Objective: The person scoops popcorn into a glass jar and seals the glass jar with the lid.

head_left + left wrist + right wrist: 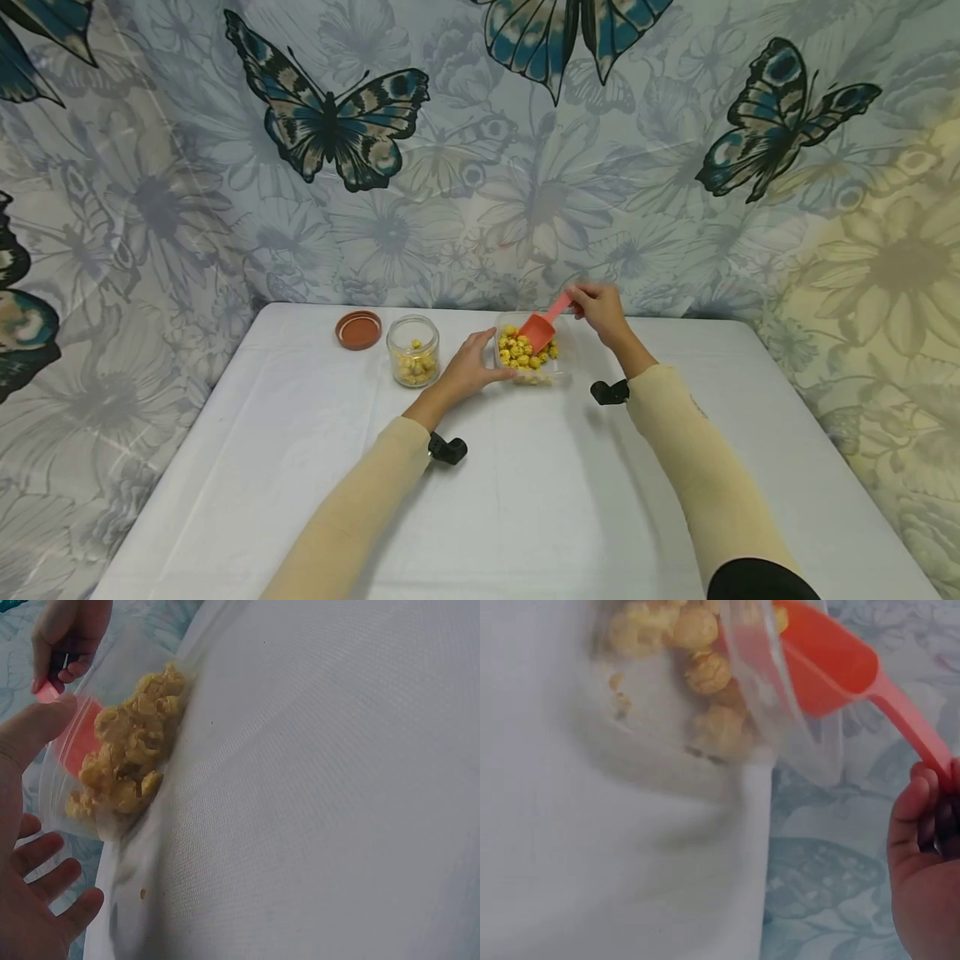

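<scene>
A clear plastic container holds yellow popcorn, which also fills much of the left wrist view. My right hand grips the handle of a pink-red scoop, whose bowl dips down into the popcorn. On the container's left side is my left hand, thumb toward the near side and fingers spread, as the left wrist view shows; the thumb lies at the rim. Left of that hand stands an open glass jar with some popcorn in its lower part.
A brown round lid lies at the table's back edge, left of the jar. White cloth covers the table. Behind it hangs a butterfly-patterned fabric. Small crumbs lie near the container.
</scene>
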The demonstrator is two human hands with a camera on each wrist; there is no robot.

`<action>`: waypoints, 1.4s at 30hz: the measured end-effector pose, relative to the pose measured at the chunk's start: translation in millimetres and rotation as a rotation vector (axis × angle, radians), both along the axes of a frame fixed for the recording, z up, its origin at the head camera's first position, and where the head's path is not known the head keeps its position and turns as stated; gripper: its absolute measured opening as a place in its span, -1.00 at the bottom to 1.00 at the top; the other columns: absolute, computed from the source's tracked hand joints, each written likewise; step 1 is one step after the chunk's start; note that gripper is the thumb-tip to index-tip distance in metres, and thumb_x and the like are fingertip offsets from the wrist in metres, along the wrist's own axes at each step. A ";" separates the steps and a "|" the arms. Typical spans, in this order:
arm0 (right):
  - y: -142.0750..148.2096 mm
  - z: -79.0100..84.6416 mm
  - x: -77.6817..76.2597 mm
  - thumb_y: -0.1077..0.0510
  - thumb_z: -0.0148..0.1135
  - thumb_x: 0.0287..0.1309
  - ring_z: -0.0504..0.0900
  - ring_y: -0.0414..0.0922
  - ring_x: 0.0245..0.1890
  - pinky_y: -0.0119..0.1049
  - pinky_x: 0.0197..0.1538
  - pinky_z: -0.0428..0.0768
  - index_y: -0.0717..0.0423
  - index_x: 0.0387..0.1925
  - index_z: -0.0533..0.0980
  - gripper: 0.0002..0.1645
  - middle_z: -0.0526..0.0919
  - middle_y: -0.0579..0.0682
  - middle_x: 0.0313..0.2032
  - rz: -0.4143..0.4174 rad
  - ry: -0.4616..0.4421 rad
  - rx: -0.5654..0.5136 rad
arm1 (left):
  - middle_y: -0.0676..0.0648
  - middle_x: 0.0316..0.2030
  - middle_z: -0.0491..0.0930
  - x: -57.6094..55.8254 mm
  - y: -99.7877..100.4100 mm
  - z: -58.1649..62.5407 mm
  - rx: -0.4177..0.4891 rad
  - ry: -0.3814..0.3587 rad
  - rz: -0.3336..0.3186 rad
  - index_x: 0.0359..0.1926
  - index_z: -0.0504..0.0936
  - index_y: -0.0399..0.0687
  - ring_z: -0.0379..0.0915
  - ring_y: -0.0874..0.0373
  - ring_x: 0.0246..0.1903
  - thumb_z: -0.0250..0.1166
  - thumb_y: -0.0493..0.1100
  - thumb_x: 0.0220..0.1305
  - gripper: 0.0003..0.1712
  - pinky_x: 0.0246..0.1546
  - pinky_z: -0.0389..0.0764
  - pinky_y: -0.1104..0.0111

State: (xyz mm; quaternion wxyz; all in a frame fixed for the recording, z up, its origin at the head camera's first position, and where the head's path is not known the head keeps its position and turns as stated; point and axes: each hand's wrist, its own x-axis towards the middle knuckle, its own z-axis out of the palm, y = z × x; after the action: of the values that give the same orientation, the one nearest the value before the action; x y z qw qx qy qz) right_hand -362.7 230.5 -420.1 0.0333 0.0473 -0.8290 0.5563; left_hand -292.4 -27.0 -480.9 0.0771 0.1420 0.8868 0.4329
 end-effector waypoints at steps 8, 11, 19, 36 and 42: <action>6.1 -10.0 5.2 0.13 0.06 0.42 0.50 -0.34 -0.55 -0.54 -0.42 0.56 0.48 0.14 0.45 -0.52 0.56 -0.22 -0.55 -0.007 -0.252 -0.099 | -0.18 0.46 0.14 1.6 -0.5 3.4 -0.009 0.016 -0.023 0.52 0.07 0.01 0.06 -0.13 0.46 0.42 0.21 0.10 0.10 0.44 0.19 0.02; 4.5 -15.0 11.0 0.15 0.03 0.43 0.48 -0.35 -0.57 -0.55 -0.44 0.54 0.49 0.10 0.44 -0.55 0.57 -0.21 -0.57 -0.012 -0.304 -0.124 | -0.19 0.45 0.15 1.5 -0.5 3.8 -0.020 0.023 -0.030 0.52 0.08 -0.02 0.07 -0.13 0.45 0.41 0.20 0.12 0.08 0.44 0.19 0.03; -5.3 -17.4 28.5 0.13 0.00 0.43 0.44 -0.33 -0.58 -0.55 -0.46 0.51 0.41 0.08 0.43 -0.59 0.54 -0.18 -0.57 -0.122 -0.400 -0.261 | -0.18 0.45 0.15 1.3 -0.8 4.8 -0.027 0.031 -0.036 0.52 0.08 -0.02 0.07 -0.14 0.45 0.40 0.18 0.13 0.07 0.43 0.20 0.01; -9.5 -23.7 34.5 0.11 -0.05 0.47 0.42 -0.33 -0.55 -0.56 -0.46 0.47 0.39 0.15 0.43 -0.55 0.53 -0.21 -0.57 -0.175 -0.372 -0.245 | -0.19 0.47 0.11 2.9 1.3 5.1 -0.045 0.003 -0.032 0.54 0.02 0.01 0.03 -0.14 0.46 0.38 0.21 0.15 0.09 0.43 0.20 0.00; -8.5 -25.7 38.0 0.11 -0.06 0.47 0.42 -0.32 -0.53 -0.55 -0.43 0.47 0.38 0.18 0.42 -0.54 0.53 -0.20 -0.53 -0.177 -0.360 -0.231 | -0.21 0.47 0.11 4.3 3.1 4.6 -0.054 0.004 -0.037 0.54 0.01 -0.03 0.02 -0.14 0.47 0.37 0.18 0.17 0.07 0.44 0.18 0.01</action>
State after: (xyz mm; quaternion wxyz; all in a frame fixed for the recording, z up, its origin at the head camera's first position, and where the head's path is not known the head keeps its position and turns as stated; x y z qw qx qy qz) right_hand -324.7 222.0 -445.7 -0.0614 -0.1297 -0.7533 0.6418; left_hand -288.1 -23.9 -476.3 0.0870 0.1572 0.8955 0.4072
